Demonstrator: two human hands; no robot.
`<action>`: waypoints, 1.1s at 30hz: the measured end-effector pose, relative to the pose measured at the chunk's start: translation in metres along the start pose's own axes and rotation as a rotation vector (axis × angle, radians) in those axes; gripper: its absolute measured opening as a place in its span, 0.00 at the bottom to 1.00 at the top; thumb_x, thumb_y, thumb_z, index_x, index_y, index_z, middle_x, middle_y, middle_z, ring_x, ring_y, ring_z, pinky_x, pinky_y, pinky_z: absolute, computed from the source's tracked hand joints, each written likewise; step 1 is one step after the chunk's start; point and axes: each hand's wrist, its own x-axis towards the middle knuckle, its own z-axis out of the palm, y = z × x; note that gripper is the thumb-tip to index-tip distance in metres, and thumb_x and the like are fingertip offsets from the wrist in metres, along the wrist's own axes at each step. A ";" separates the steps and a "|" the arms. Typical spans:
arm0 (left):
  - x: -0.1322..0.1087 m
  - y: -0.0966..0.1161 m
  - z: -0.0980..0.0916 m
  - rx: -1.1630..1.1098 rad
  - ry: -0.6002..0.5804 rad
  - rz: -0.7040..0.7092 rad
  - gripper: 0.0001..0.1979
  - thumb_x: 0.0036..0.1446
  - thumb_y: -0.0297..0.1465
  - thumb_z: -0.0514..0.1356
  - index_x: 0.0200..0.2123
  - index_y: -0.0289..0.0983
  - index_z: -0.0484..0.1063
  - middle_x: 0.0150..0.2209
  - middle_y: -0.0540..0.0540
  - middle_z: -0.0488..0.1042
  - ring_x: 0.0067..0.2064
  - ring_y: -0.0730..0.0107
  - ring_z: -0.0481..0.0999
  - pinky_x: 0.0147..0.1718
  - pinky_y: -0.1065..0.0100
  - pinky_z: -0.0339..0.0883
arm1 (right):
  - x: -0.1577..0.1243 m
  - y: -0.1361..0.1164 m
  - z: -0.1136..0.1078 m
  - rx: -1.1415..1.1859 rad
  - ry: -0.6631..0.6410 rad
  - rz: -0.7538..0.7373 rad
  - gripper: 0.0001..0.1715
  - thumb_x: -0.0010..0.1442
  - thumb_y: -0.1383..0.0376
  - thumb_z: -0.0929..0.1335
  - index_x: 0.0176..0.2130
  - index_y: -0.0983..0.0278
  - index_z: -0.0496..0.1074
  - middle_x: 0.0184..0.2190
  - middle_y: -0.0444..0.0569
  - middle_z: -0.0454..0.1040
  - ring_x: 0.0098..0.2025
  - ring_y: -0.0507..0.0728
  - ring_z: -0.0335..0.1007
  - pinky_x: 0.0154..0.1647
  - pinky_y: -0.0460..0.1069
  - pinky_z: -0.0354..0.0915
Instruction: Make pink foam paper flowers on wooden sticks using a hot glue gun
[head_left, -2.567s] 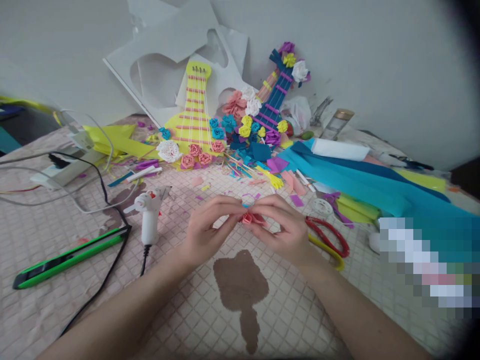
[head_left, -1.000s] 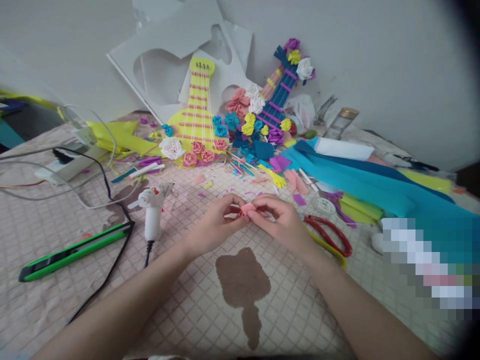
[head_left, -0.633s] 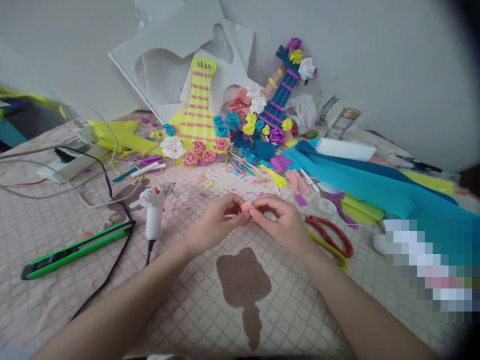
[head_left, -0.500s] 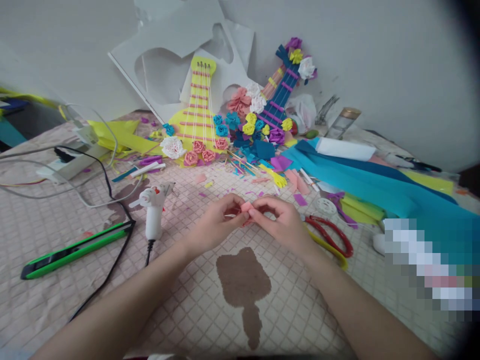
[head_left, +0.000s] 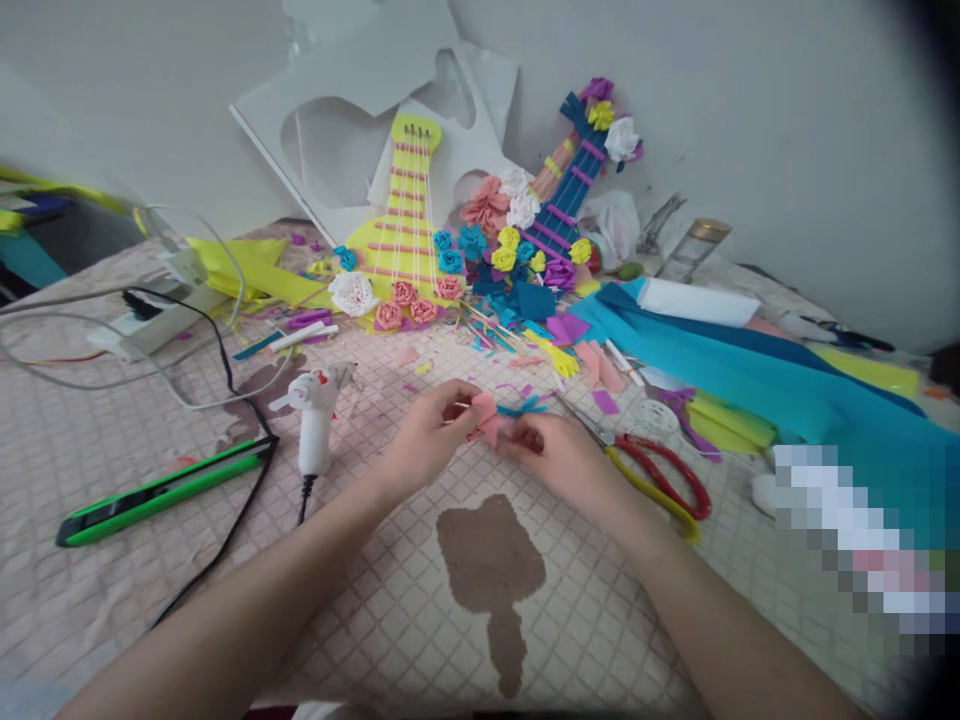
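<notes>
The left hand (head_left: 429, 438) pinches the pink paper (head_left: 486, 408) between thumb and fingers, over the middle of the table (head_left: 585, 610). The right hand (head_left: 561, 450) curls its fingers by the paper's lower edge (too blurred to tell whether they grip it). The paper seems only partly shaped, its flap left loose; 4 pink flowers (head_left: 388, 317) look complete on the yellow guitar (head_left: 386, 240) behind.

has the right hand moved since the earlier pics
Yes. Judged against the scissors lying on the table, the right hand has come a little toward the wearer, so more of the blades shows beyond it.
</notes>
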 end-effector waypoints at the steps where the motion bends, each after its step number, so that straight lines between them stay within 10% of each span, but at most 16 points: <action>1: 0.000 0.000 0.000 0.009 0.017 0.004 0.09 0.55 0.35 0.58 0.30 0.33 0.68 0.26 0.50 0.69 0.26 0.77 0.67 0.25 0.73 0.60 | 0.000 0.001 0.001 -0.035 0.024 0.004 0.07 0.52 0.62 0.69 0.28 0.65 0.70 0.26 0.47 0.74 0.26 0.53 0.65 0.26 0.47 0.55; 8: 0.003 -0.001 -0.002 -0.021 0.069 0.004 0.09 0.55 0.34 0.58 0.31 0.33 0.69 0.26 0.49 0.70 0.26 0.76 0.67 0.26 0.73 0.61 | -0.003 0.005 -0.002 -0.103 0.014 -0.022 0.10 0.56 0.68 0.65 0.23 0.64 0.68 0.23 0.47 0.73 0.26 0.54 0.67 0.26 0.47 0.55; 15: 0.000 0.004 0.000 0.008 0.021 -0.009 0.10 0.55 0.34 0.59 0.30 0.32 0.71 0.25 0.50 0.70 0.25 0.77 0.66 0.25 0.73 0.60 | -0.004 0.000 -0.017 0.189 0.400 -0.109 0.07 0.62 0.64 0.59 0.36 0.63 0.65 0.29 0.48 0.72 0.30 0.53 0.68 0.32 0.48 0.61; 33: -0.004 0.004 0.004 -0.107 -0.009 -0.051 0.10 0.53 0.35 0.58 0.32 0.34 0.72 0.25 0.50 0.70 0.25 0.77 0.66 0.24 0.73 0.61 | -0.001 -0.001 0.003 0.215 0.238 -0.219 0.05 0.59 0.64 0.64 0.33 0.63 0.68 0.29 0.45 0.72 0.29 0.51 0.68 0.30 0.46 0.62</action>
